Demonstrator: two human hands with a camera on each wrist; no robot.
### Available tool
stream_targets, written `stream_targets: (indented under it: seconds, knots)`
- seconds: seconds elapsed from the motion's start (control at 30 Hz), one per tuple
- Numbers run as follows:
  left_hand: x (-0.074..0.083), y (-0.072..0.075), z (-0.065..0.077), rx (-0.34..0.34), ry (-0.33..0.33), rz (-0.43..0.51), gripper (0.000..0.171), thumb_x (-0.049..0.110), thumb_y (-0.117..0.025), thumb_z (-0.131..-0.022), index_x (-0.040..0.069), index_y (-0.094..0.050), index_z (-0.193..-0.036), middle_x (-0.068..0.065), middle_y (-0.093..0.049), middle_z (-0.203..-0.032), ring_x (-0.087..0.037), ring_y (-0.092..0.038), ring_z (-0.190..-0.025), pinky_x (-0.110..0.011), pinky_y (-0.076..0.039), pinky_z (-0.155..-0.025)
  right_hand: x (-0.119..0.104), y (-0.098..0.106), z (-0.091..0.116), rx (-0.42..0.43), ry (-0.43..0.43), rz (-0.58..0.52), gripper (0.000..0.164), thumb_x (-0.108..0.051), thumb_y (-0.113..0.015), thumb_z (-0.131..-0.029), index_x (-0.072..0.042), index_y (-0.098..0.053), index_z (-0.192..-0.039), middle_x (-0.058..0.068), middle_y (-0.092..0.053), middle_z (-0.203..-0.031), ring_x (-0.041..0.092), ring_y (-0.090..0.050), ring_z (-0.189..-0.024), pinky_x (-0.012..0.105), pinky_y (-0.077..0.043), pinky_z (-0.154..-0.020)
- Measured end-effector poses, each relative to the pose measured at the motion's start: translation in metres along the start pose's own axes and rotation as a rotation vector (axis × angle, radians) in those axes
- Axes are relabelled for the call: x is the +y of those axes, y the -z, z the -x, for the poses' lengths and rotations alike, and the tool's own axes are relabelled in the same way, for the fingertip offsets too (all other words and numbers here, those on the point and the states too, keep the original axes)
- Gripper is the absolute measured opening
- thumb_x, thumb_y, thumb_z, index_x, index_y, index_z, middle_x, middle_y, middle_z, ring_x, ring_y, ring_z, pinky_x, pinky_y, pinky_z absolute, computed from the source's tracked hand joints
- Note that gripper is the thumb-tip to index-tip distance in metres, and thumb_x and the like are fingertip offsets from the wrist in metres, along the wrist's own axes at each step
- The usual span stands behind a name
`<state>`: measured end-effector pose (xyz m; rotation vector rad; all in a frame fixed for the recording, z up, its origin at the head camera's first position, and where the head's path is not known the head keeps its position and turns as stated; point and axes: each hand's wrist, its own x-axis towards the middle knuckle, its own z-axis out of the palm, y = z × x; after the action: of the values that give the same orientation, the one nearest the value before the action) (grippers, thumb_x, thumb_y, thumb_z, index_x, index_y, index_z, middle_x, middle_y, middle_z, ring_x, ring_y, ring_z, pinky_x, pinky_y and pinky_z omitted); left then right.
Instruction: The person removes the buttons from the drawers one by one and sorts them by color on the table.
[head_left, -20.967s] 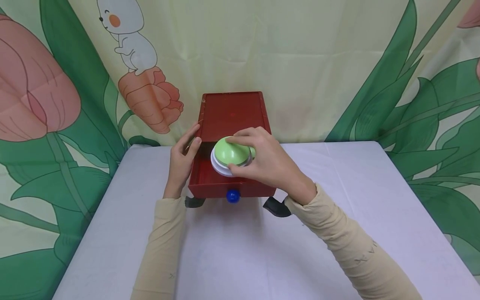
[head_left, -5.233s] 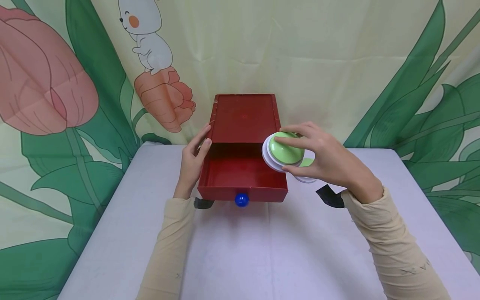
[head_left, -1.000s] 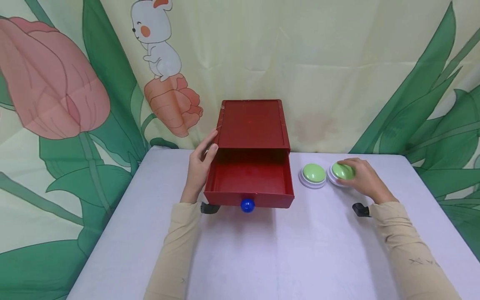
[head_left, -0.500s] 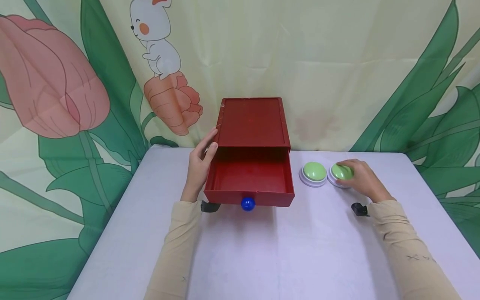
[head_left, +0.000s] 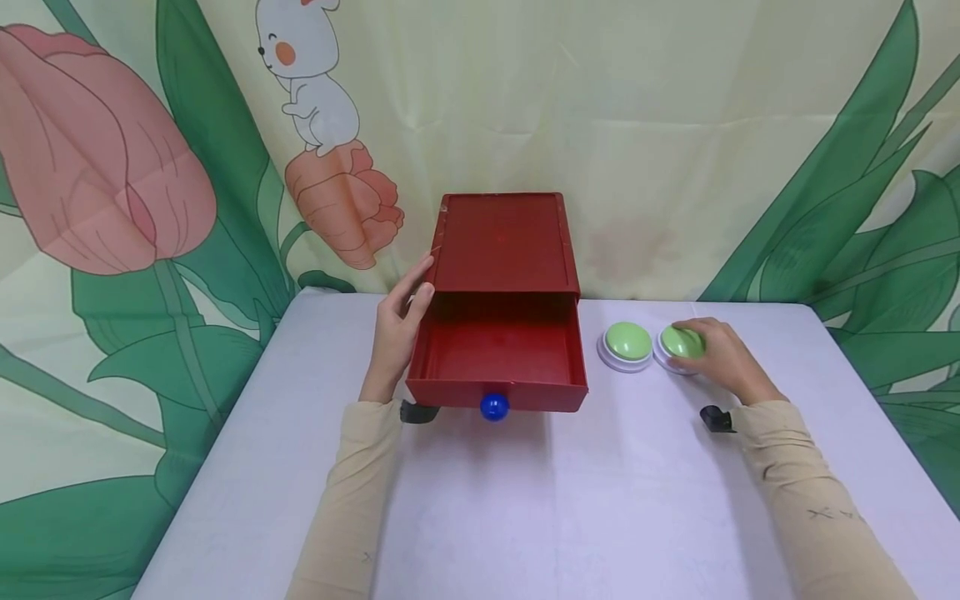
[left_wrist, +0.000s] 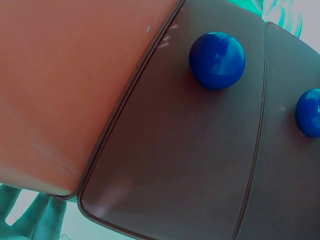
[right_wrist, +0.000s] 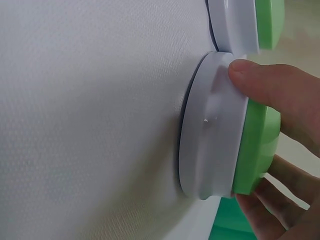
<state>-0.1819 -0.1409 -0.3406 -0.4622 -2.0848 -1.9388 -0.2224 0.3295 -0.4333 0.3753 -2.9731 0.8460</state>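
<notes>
A dark red drawer cabinet (head_left: 504, 242) stands against the backdrop with its top drawer (head_left: 450, 393) pulled out, its bare floor showing. My left hand (head_left: 393, 337) rests along the cabinet's left side, fingers extended. In the left wrist view its fingertips (left_wrist: 47, 217) show at the cabinet's edge, beside drawer fronts with blue knobs (left_wrist: 217, 61). Right of the cabinet, my right hand (head_left: 723, 358) holds a green-topped push button (right_wrist: 210, 130) by its white base and dome, down on the tabletop. A matching push button (head_left: 628, 342) sits close on its left.
A white cloth (head_left: 637, 492) covers the table, which ends at the back against a printed curtain (head_left: 637, 150) of tulips, leaves and a rabbit. Black wrist camera mounts (head_left: 717, 418) hang below both wrists.
Earlier my right hand held a push button over the drawer, then carried one rightward. Both now sit on the table right of the cabinet. In the last second the hands have barely moved.
</notes>
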Motion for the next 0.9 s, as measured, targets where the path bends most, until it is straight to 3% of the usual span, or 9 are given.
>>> stream_targets:
  seconds: [0.37,0.63,0.9]
  knots:
    - [0.0,0.001,0.001,-0.006,-0.002,0.008,0.048,0.012,-0.05,-0.102,0.003,-0.043,-0.149,-0.009,-0.04,-0.157,-0.022,-0.04,-0.142,-0.045,-0.042,-0.111,-0.011,0.003,0.007,0.033,0.002,0.018,0.056,-0.02,-0.076,-0.088,0.012,-0.055,-0.129,0.037,-0.049,-0.133,0.055,-0.039,-0.127,0.068,-0.03,-0.106]
    - [0.001,0.001,-0.001,-0.001,-0.012,0.013,0.047,0.011,-0.049,-0.102,0.002,-0.044,-0.148,-0.009,-0.041,-0.157,-0.021,-0.04,-0.142,-0.045,-0.041,-0.112,-0.028,0.013,0.013,0.121,-0.023,-0.011,0.052,-0.023,-0.069,-0.094,0.011,-0.054,-0.131,0.034,-0.053,-0.132,0.052,-0.055,-0.109,0.062,-0.047,-0.09]
    - [0.001,0.0,0.0,-0.003,-0.006,0.008,0.047,0.01,-0.049,-0.102,0.001,-0.043,-0.148,-0.011,-0.039,-0.157,-0.025,-0.039,-0.143,-0.047,-0.043,-0.11,-0.047,0.018,0.019,0.148,-0.104,-0.073,0.051,-0.027,-0.063,-0.097,0.009,-0.055,-0.132,0.031,-0.059,-0.127,0.048,-0.061,-0.107,0.058,-0.051,-0.088]
